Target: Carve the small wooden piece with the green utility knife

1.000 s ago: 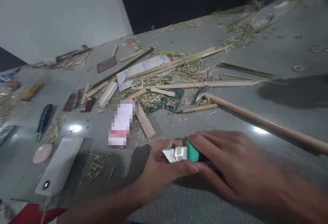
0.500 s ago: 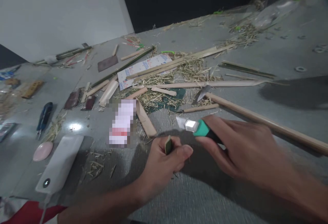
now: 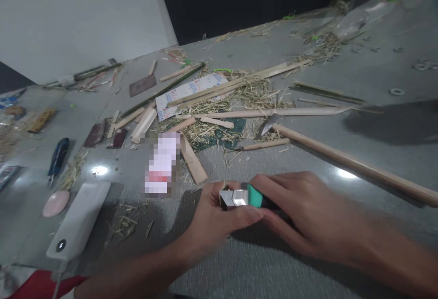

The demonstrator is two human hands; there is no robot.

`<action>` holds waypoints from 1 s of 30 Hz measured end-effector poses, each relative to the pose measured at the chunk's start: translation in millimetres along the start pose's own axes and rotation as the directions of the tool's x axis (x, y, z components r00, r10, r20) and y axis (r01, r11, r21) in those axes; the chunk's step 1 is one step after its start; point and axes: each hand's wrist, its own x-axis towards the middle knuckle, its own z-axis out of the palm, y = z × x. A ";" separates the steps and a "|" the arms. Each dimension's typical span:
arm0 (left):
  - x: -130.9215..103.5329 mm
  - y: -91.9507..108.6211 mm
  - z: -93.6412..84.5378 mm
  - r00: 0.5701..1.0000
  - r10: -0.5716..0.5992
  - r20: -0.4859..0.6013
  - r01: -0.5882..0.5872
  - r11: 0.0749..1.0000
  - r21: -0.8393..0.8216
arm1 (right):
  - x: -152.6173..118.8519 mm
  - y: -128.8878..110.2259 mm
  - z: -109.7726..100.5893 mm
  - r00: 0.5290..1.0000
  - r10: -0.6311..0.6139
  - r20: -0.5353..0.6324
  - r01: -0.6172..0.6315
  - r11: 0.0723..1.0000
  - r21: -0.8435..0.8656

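Close to the bottom middle, my left hand (image 3: 214,217) is closed around a short strip of green bamboo (image 3: 224,187), of which only a sliver shows. A utility knife (image 3: 253,195) with a green and black handle is gripped in my right hand (image 3: 304,212). Its short metal blade lies across the top of my left fist, over the bamboo strip. Whether the edge touches the bamboo cannot be made out. Both hands are against each other above the grey work surface (image 3: 212,267).
A long-handled hammer (image 3: 342,157) lies to the right, near a thin wooden-handled tool (image 3: 265,145). Bamboo strips (image 3: 253,113) and shavings (image 3: 201,139) cover the middle. On the left are a white power bank (image 3: 80,219), a pink oval object (image 3: 56,203) and a screwdriver (image 3: 59,157).
My right hand has moved left and down, bringing the knife blade from beside my left hand onto the bamboo strip. The left hand has stayed nearly in place.
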 end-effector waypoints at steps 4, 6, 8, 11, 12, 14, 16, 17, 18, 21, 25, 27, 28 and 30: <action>-0.3 -0.3 0.6 1.000 -0.014 0.001 0.014 1.000 0.020 | -1.8 0.6 0.6 1.000 0.016 0.013 -0.016 1.000 0.012; -0.3 0.9 0.9 1.000 -0.023 -0.007 0.023 0.999 0.038 | -2.3 0.9 0.6 0.999 0.023 0.024 -0.023 1.000 0.013; -0.2 3.4 1.1 1.000 -0.027 -0.015 0.028 0.997 0.067 | -2.3 1.0 0.5 0.999 0.017 0.034 -0.018 1.000 0.017; -0.5 8.2 1.3 0.999 -0.036 -0.022 0.038 0.994 0.101 | -1.4 1.2 0.3 1.000 0.005 0.030 -0.005 1.000 0.026; -1.0 9.5 1.5 0.999 -0.039 -0.023 0.041 0.993 0.112 | -0.9 1.3 0.0 1.000 -0.001 0.030 0.000 0.999 0.033; -2.7 11.0 2.5 0.999 -0.042 -0.026 0.045 0.990 0.131 | -0.1 1.3 -0.7 1.000 -0.005 0.029 0.004 0.999 0.042; -4.9 11.2 3.9 0.998 -0.047 -0.033 0.051 0.990 0.133 | -0.1 1.2 -1.6 1.000 -0.014 0.025 0.013 0.999 0.043; -5.9 11.0 4.7 0.998 -0.050 -0.040 0.055 0.990 0.127 | -0.4 1.0 -2.1 1.000 -0.021 0.016 0.021 0.999 0.040; -6.8 10.9 5.5 0.997 -0.057 -0.048 0.063 0.991 0.121 | -0.8 0.7 -2.5 1.000 -0.028 0.005 0.028 0.999 0.034; -7.9 12.2 7.4 0.996 -0.057 -0.072 0.065 0.991 0.114 | -1.7 -1.1 -2.8 0.999 -0.039 -0.032 0.039 0.999 -0.011; -7.5 17.3 9.2 0.996 -0.025 -0.088 0.036 0.992 0.123 | -1.1 -4.2 0.0 0.996 -0.035 -0.078 0.025 0.991 -0.133; -7.4 19.0 9.7 0.994 -0.002 -0.112 0.025 0.980 0.197 | -0.8 -4.5 1.3 0.992 -0.004 -0.129 -0.021 0.982 -0.188; -7.3 19.3 9.7 0.992 0.015 -0.126 0.016 0.970 0.243 | -0.9 -4.0 1.4 0.986 0.020 -0.163 -0.055 0.976 -0.210; -6.7 18.8 9.2 0.989 0.037 -0.140 0.010 0.948 0.317 | -1.7 -1.6 0.0 0.972 0.071 -0.226 -0.124 0.965 -0.230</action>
